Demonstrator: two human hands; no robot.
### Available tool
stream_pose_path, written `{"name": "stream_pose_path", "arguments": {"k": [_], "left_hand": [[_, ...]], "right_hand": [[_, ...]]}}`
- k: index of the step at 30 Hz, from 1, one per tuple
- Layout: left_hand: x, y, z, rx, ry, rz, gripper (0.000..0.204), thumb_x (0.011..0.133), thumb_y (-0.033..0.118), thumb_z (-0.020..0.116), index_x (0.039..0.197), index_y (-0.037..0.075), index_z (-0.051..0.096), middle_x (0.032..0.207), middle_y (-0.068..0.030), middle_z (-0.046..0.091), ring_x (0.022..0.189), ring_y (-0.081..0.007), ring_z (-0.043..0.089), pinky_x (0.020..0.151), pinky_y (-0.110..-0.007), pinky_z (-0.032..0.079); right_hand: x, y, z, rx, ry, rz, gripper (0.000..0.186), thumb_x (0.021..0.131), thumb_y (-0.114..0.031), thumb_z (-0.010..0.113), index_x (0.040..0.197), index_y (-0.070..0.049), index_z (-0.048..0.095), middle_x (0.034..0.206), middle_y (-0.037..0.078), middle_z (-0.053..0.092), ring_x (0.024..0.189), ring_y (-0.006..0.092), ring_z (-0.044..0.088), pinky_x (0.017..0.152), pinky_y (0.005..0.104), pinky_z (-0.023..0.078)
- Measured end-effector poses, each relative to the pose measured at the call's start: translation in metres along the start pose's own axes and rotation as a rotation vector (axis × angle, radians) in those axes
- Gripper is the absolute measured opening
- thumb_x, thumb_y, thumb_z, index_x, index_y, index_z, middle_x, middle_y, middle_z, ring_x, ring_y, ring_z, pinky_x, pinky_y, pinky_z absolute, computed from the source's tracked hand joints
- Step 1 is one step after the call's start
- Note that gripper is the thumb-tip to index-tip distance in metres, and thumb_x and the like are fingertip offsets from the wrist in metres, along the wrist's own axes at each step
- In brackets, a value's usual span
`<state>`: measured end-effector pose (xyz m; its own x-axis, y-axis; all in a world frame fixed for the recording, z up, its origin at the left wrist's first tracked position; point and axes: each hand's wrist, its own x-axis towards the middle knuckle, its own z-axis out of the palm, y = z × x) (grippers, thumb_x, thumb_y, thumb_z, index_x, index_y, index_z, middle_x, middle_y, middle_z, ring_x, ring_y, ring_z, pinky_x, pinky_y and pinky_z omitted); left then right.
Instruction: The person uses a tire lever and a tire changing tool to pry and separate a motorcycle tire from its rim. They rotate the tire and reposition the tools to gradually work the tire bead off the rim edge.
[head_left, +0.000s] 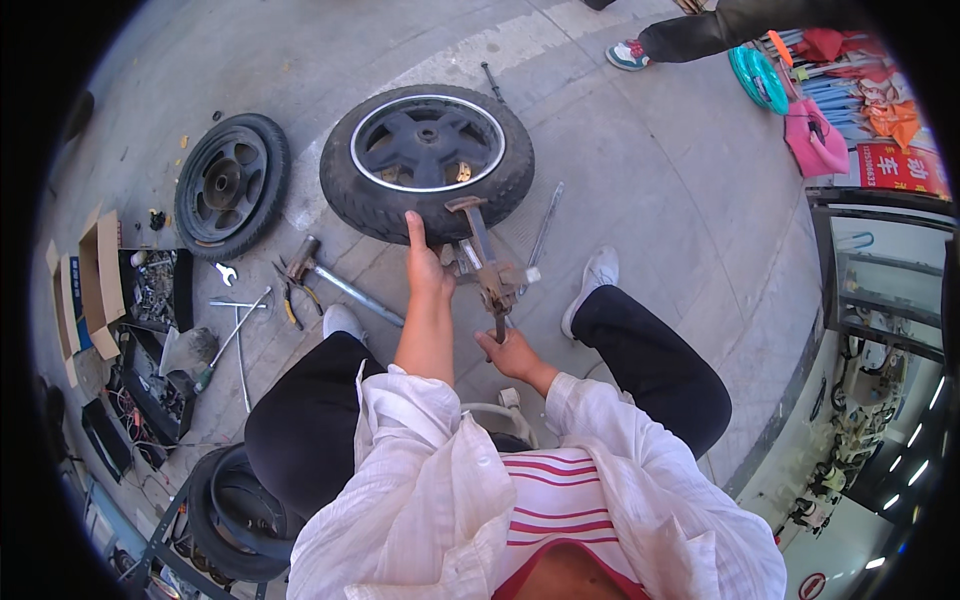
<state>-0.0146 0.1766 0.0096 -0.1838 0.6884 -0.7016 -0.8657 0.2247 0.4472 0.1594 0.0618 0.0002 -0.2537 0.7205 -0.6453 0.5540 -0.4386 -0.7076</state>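
Note:
A motor-scooter wheel [362, 208] with a black tyre and dark spoked rim lies in front of me. Against the tyre's near side stands a worn steel screw clamp [488, 272], its flat jaw over the tyre's edge. My left hand [428, 270] is beside the clamp, thumb stretched up against the tyre. Its other fingers curl toward the clamp's body and are mostly hidden. Lower down, my right hand [514, 356] is closed round the clamp's handle rod. A long metal bar [546, 225] lies right of the tyre.
A second wheel [267, 190] lies to the left. Nearer are a hammer [355, 291], pliers [288, 298], a wrench [227, 273], a T-handle [241, 357] and boxes of parts [155, 290]. A bolt [492, 82] lies beyond the wheel. Someone's leg [690, 38] shows at the far right.

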Motion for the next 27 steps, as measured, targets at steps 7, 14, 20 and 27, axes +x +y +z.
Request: {"name": "stream_pose_path", "arguments": {"k": [7, 14, 20, 27], "left_hand": [[0.003, -0.001, 0.003, -0.028, 0.112, 0.004, 0.098, 0.078, 0.072, 0.058, 0.146, 0.008, 0.029, 0.151, -0.0134, 0.030, 0.141, -0.0330, 0.021, 0.110, -0.063, 0.008], [0.005, 0.002, 0.016, -0.226, 0.069, 0.115, 0.071, 0.080, 0.032, 0.077, 0.134, 0.002, 0.041, 0.134, -0.0126, 0.050, 0.118, -0.0300, 0.052, 0.098, -0.048, 0.044], [0.017, 0.003, 0.031, -0.153, 0.277, 0.267, 0.091, 0.071, 0.011, 0.084, 0.131, -0.004, 0.018, 0.134, -0.0218, 0.041, 0.119, -0.0294, 0.050, 0.101, -0.042, 0.044], [0.020, 0.002, 0.034, -0.109, 0.381, 0.275, 0.098, 0.069, 0.010, 0.085, 0.133, -0.005, 0.012, 0.137, -0.0235, 0.036, 0.123, -0.0302, 0.046, 0.106, -0.039, 0.038]], "right_hand": [[-0.043, -0.029, -0.007, -0.163, 0.149, 0.110, 0.048, 0.094, -0.036, 0.055, 0.065, 0.003, 0.055, 0.061, 0.023, 0.058, 0.060, 0.0404, 0.059, 0.060, 0.0470, 0.044], [-0.084, -0.100, -0.030, -0.379, 0.212, -0.021, 0.045, 0.095, -0.037, 0.052, 0.099, 0.007, 0.048, 0.073, 0.030, 0.061, 0.068, 0.0483, 0.061, 0.062, 0.0537, 0.047], [-0.085, -0.092, -0.024, -0.469, 0.178, -0.010, 0.041, 0.096, -0.035, 0.050, 0.101, 0.006, 0.046, 0.072, 0.031, 0.061, 0.068, 0.0481, 0.061, 0.061, 0.0551, 0.047], [-0.051, -0.054, 0.010, -0.204, 0.231, -0.045, 0.033, 0.096, -0.030, 0.053, 0.095, 0.003, 0.050, 0.072, 0.027, 0.062, 0.069, 0.0463, 0.061, 0.061, 0.0507, 0.047]]}}
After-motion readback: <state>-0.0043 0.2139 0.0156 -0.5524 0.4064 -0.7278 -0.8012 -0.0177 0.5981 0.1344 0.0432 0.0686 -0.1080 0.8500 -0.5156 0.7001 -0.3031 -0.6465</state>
